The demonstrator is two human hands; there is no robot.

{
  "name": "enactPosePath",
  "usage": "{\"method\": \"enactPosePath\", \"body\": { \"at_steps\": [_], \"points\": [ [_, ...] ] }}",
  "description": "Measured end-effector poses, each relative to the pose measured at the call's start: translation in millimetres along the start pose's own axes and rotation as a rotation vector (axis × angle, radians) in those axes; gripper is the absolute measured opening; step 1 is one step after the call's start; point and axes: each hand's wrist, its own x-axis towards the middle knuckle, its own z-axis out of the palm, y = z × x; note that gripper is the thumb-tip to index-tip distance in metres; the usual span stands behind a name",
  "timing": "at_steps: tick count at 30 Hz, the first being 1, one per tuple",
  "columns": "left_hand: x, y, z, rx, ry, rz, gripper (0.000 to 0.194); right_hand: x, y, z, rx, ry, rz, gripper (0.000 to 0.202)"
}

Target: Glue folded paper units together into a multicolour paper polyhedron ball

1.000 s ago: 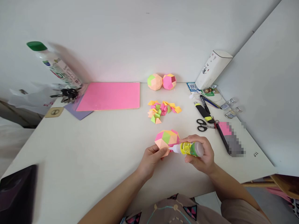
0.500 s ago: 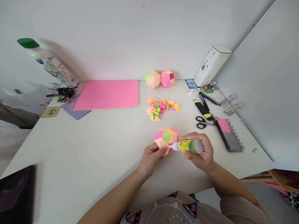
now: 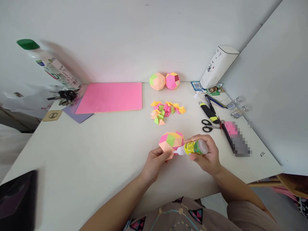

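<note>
- Close to the near edge, about midway along it, a half-built paper ball point(image 3: 170, 140) of pink, green, peach and yellow facets is in the left hand point(image 3: 154, 163), its thumb and fingers pinching the lower left side.
- The right hand point(image 3: 209, 157) has its fingers wrapped around a glue bottle point(image 3: 191, 148), tilted with its nozzle at the ball's lower part, by the left thumb; whether glue is coming out I can't tell. Bottle and hand hide some of the ball's right side.
- Just beyond the ball, loose folded paper pieces point(image 3: 161, 114) lie in a heap, between it and two rounder paper balls point(image 3: 157, 81) side by side at the far edge.
- Right of the heap are black-handled scissors point(image 3: 207, 129), a black-and-yellow cutter point(image 3: 209, 113) and pens point(image 3: 210, 104); two small glass bottles point(image 3: 237, 113) sit by the right edge.
- A white case point(image 3: 218, 69) leans at the far right corner, a QR card point(image 3: 197, 87) at its foot.
- Over to the far left, a pink sheet point(image 3: 110, 98) partly covers purple paper point(image 3: 78, 112), near keys point(image 3: 67, 95) and a green-capped bottle point(image 3: 57, 70).
- A dark flat object point(image 3: 18, 202) rests at the near left.
- The white table point(image 3: 96, 150) meets a pale wall point(image 3: 108, 38) behind; another wall panel point(image 3: 276, 96) rises on the right.
</note>
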Motion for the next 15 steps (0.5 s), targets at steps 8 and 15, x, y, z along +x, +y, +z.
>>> {"method": "enactPosePath", "body": {
  "at_steps": [8, 15],
  "points": [
    [-0.1, 0.2, -1.0, -0.021, 0.001, -0.001, 0.032, -0.9, 0.9, 0.2, 0.009, 0.008, -0.016, 0.039],
    [2.4, -1.7, -2.3, -0.033, -0.002, 0.004, 0.03, -0.9, 2.1, -0.7, 0.029, -0.014, 0.006, 0.038]
  ]
}}
